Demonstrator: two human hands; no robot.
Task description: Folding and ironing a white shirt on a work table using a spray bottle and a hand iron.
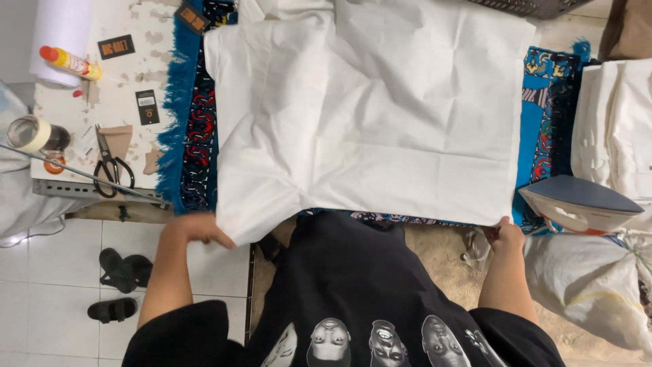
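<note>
A white garment (367,115) lies spread flat over a blue patterned cloth (197,129) on a table. My left hand (200,228) grips its near left corner, fingers closed on the fabric at the table's edge. Pinching the near right corner of the same garment is my right hand (506,234). I wear a black printed shirt, which hides the table's front edge between my arms.
An iron (577,202) rests at the right, beside a stack of white fabric (618,122). On the left stand scissors (109,166), a tape roll (30,134), a yellow bottle (68,62) and small dark labels. Black sandals (119,285) lie on the tiled floor.
</note>
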